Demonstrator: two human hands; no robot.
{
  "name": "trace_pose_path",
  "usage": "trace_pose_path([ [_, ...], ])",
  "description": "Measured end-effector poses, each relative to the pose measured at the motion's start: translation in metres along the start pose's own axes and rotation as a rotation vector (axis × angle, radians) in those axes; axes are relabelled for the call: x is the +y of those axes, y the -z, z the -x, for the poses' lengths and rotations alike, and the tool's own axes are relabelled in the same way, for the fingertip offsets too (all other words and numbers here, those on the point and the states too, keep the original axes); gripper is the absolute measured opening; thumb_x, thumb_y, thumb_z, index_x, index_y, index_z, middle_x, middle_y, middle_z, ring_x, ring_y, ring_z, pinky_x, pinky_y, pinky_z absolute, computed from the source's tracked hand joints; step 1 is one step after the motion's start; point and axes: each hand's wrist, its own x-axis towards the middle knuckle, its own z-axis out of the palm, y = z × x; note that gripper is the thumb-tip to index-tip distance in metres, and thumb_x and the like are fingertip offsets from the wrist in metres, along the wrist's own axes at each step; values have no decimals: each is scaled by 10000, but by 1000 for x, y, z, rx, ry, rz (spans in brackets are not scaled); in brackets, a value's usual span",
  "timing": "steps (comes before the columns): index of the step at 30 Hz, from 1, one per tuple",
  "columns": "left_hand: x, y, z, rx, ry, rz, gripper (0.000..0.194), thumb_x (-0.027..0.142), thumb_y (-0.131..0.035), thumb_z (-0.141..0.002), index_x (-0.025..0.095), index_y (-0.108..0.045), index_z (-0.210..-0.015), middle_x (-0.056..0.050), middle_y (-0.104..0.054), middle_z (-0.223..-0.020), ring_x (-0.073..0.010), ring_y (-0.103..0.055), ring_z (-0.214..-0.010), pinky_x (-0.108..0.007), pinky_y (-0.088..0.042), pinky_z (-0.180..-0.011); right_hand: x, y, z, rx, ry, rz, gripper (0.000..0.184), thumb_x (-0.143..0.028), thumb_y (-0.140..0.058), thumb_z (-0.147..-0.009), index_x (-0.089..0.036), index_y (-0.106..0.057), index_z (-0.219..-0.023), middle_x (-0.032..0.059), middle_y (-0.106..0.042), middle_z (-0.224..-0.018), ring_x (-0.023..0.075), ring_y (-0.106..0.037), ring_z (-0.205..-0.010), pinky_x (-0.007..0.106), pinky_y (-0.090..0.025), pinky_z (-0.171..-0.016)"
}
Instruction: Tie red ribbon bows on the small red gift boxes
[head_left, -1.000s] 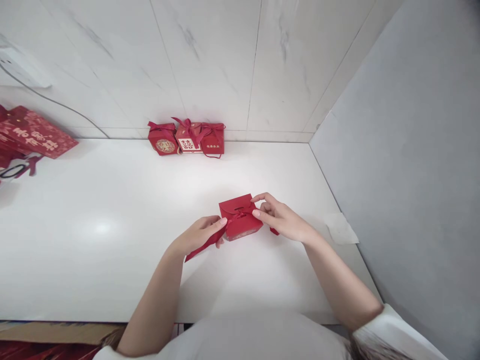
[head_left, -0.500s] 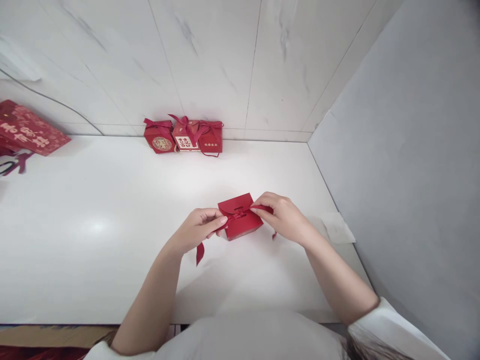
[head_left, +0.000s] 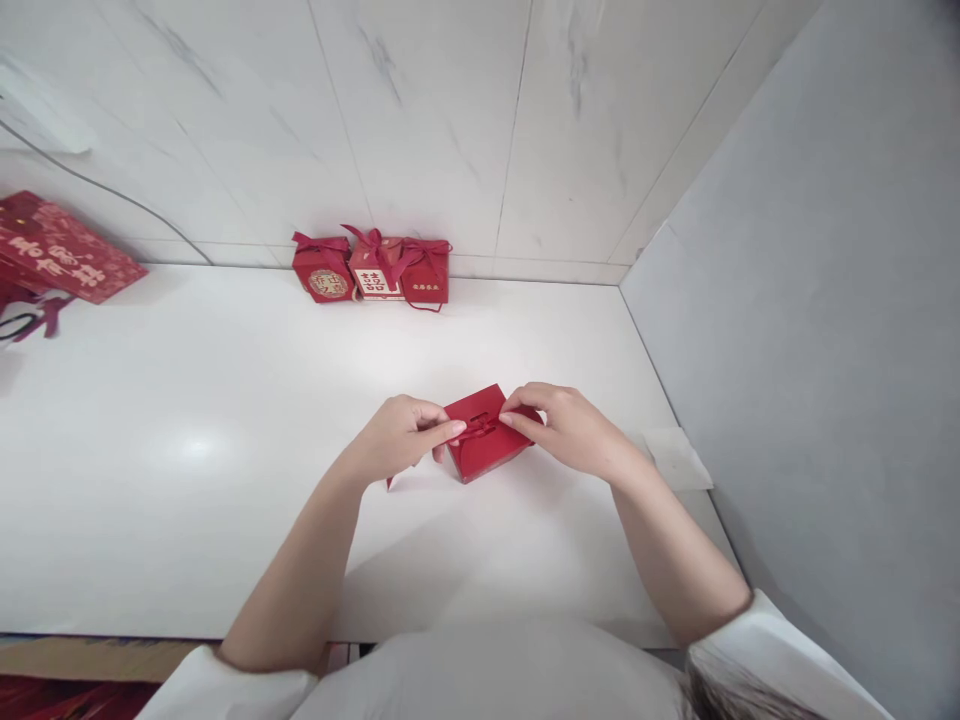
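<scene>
Tabletop [head_left: 225, 520], white and glossy, runs under both forearms and back to a grey-veined tiled wall [head_left: 420, 120]; a plain grey wall [head_left: 825, 300] closes off the right side. At the far left stands a large red package [head_left: 82, 255] with pale printed characters, partly cut off by the edge of view.

The left hand [head_left: 397, 437] and the right hand [head_left: 566, 428] face each other over the near middle of the table. Between them lies the red box [head_left: 487, 458], turned slightly askew, its left side by the left fingertips and its right side partly under the right hand. Farther back, against the tiled wall, three smaller boxes, all red and tied with bows, stand in a row: one with a gold round emblem [head_left: 322, 272], one with a white square panel [head_left: 377, 275], one with small gold lettering [head_left: 426, 280]. A white sheet [head_left: 677, 458] lies right of the right hand.

Red ribbon [head_left: 481, 428] crosses the box's top in a knot. Left thumb and fingers pinch it at the left; right thumb and forefinger pinch it at the right. Smallest, a dark loop [head_left: 19, 326] shows below the package.
</scene>
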Motion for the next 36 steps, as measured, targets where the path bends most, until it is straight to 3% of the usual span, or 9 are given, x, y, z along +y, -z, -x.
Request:
trace_pose_path([
  [3, -2, 9, -2, 13, -48, -1, 398, 469, -545, -882, 160, -599, -637, -10, -620, -630, -88, -489, -508, -204, -367, -463, -1, 1, 0, -31, 23, 21, 306, -346, -446, -964, -215, -609, -741, 13, -626, -800, 145, -537, -695, 289, -390, -651],
  [8, -13, 15, 2, -19, -32, 45, 449, 476, -540, -897, 144, -573, -596, 13, -517, -568, -52, -345, -468, -196, -293, -456, 0, 1, 3, -160, -14, -133, 363, -407, -400, -984, -208, -601, -757, 20, -628, -819, 144, -564, -690, 284, -407, -650],
  [12, -25, 15, 5, -32, 15, 169, 482, 530, -529, -899, 139, -619, -632, -3, -539, -525, -66, -416, -453, -198, -335, -459, 4, 2, 3, -281, -59, -217, 323, -408, -416, -971, -212, -620, -817, 16, -628, -784, 140, -565, -642, 276, -405, -600],
  [15, -34, 16, 5, -62, -12, 258, 521, 561, -499, -908, 136, -640, -643, -22, -577, -549, -83, -493, -481, -199, -399, -483, 8, 3, 2, -283, -66, -243, 276, -388, -445, -955, -218, -626, -834, 6, -626, -772, 135, -557, -639, 275, -405, -608],
  [19, -38, 17, 4, -145, -39, 290, 436, 528, -596, -862, 140, -637, -668, -24, -613, -607, -84, -523, -503, -195, -425, -493, 10, 4, 0, -312, -56, -301, 268, -381, -464, -947, -212, -607, -797, -1, -615, -765, 128, -555, -644, 277, -411, -637],
  [23, -37, 16, 5, -109, 7, 175, 330, 462, -688, -811, 148, -668, -714, 30, -487, -497, -48, -400, -425, -168, -309, -411, 12, 4, -1, -333, -63, -350, 279, -404, -480, -947, -207, -603, -792, -4, -604, -759, 119, -543, -640, 269, -409, -628],
  [25, -38, 17, 5, -91, -17, 168, 337, 464, -662, -833, 147, -686, -723, 36, -445, -479, -44, -367, -424, -169, -283, -404, 13, 4, 0, -335, -68, -371, 283, -419, -500, -939, -202, -603, -788, -3, -597, -751, 117, -531, -637, 263, -404, -611],
  [31, -46, 19, 3, -205, -161, 301, 326, 403, -648, -854, 138, -680, -668, 2, -521, -593, -57, -422, -509, -193, -360, -474, 16, 5, -2, -377, -143, -541, 371, -510, -539, -913, -186, -555, -731, -15, -525, -676, 115, -515, -631, 244, -408, -579],
  [36, -59, 19, -2, -114, -292, 372, 431, 419, -638, -846, 131, -527, -545, 11, -454, -544, -58, -367, -466, -208, -321, -425, 21, 9, -2, -337, -90, -519, 405, -535, -570, -892, -179, -552, -699, -20, -510, -659, 95, -456, -584, 234, -348, -540],
])
